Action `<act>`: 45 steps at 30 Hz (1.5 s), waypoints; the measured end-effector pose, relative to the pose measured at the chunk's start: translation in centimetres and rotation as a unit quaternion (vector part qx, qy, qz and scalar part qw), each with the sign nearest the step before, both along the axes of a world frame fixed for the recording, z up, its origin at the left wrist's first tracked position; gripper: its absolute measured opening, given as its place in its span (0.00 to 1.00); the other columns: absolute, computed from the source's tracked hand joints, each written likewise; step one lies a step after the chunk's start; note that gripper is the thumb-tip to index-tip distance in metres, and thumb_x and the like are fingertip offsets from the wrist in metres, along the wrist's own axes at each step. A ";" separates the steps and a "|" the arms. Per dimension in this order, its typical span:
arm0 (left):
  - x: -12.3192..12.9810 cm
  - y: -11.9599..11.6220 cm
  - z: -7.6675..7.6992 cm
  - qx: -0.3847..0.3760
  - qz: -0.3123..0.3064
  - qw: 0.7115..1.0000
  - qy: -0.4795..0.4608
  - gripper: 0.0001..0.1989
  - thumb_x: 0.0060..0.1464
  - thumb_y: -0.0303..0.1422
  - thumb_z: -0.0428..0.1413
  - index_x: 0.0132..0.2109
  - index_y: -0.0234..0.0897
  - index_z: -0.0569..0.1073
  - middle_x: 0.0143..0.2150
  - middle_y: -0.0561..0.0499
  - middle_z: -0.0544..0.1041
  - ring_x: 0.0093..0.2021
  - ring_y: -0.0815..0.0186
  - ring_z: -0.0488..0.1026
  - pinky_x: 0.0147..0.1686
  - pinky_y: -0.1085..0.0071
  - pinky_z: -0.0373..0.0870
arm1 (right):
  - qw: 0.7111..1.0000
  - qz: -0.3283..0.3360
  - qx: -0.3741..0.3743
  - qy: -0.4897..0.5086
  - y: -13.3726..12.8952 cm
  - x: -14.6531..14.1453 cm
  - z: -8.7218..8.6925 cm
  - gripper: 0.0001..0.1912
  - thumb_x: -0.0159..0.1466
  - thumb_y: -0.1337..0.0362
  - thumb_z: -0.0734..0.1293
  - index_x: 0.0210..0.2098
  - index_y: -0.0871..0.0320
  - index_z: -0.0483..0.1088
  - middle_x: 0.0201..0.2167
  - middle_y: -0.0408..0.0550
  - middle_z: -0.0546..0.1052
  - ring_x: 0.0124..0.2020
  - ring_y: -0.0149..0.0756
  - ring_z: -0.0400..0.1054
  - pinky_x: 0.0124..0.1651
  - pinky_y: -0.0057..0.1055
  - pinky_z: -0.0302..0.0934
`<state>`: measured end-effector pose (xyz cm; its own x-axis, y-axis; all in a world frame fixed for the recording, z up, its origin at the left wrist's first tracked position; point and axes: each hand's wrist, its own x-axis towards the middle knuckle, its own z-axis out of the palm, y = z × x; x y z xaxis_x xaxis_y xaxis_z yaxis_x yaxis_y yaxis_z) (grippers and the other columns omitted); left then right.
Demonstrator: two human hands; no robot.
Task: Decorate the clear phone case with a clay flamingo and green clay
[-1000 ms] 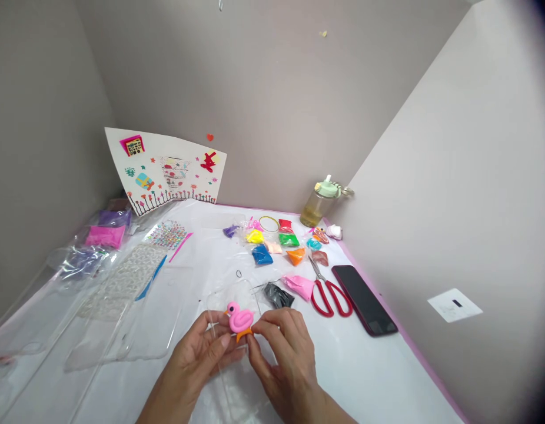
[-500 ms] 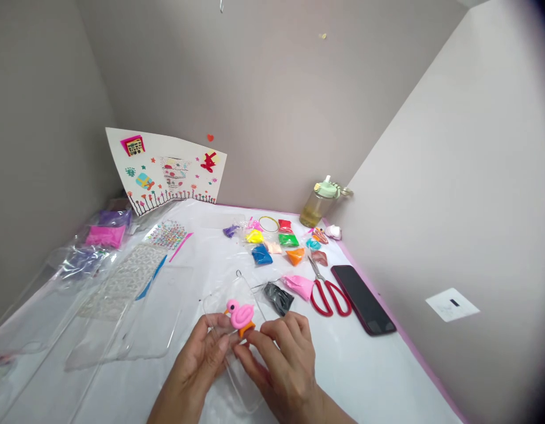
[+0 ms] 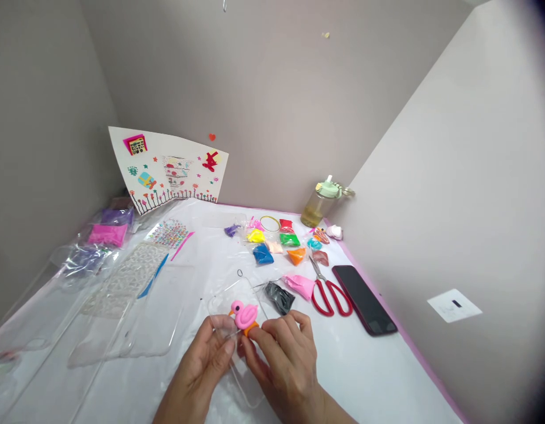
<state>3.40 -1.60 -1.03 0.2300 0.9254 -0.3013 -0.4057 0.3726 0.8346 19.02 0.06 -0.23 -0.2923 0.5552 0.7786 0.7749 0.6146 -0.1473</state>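
Observation:
A pink clay bird with a black eye, orange beak and orange base lies over a clear plastic case at the lower middle. My left hand is at the bird's left, thumb and fingers closed around a thin tool whose tip points toward the bird. The fingers of my right hand pinch the orange base from the right. A packet of black clay and a packet of pink clay lie just beyond my right hand.
Red-handled scissors and a phone lie at the right. Behind are several coloured clay packets and a bottle. Clear plastic sheets and gems lie left, below a decorated card.
The bird and both hands appear slightly farther right and lower. My left fingers have drawn back a little from the bird, and the thin tool shows more clearly.

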 end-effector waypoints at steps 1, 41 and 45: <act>0.0 0.0 0.0 0.000 -0.002 1.000 0.003 0.19 0.57 0.48 0.62 0.51 0.46 0.73 0.53 0.51 0.79 0.58 0.57 0.72 0.53 0.68 0.71 | 1.000 0.000 0.002 0.000 0.0 0.0 0.0 0.06 0.64 0.73 0.69 0.33 0.57 0.71 0.24 0.42 0.74 0.24 0.32 0.64 0.37 0.37 0.54; -1.3 1.6 0.8 0.008 -0.007 0.999 0.035 0.16 0.59 0.48 0.59 0.48 0.44 0.70 0.47 0.52 0.80 0.51 0.60 0.79 0.54 0.66 0.72 | 0.875 0.050 -0.365 0.314 0.6 2.0 -0.1 0.15 0.61 0.60 0.74 0.42 0.55 0.68 0.37 0.46 0.74 0.37 0.37 0.69 0.40 0.32 0.64; -1.7 2.2 -0.4 0.086 -0.021 0.986 0.144 0.16 0.63 0.49 0.53 0.50 0.44 0.68 0.49 0.48 0.78 0.49 0.58 0.78 0.52 0.60 0.73 | 0.643 0.188 -0.590 0.451 1.0 1.3 0.4 0.18 0.56 0.59 0.77 0.40 0.58 0.70 0.35 0.45 0.75 0.32 0.31 0.68 0.35 0.27 0.63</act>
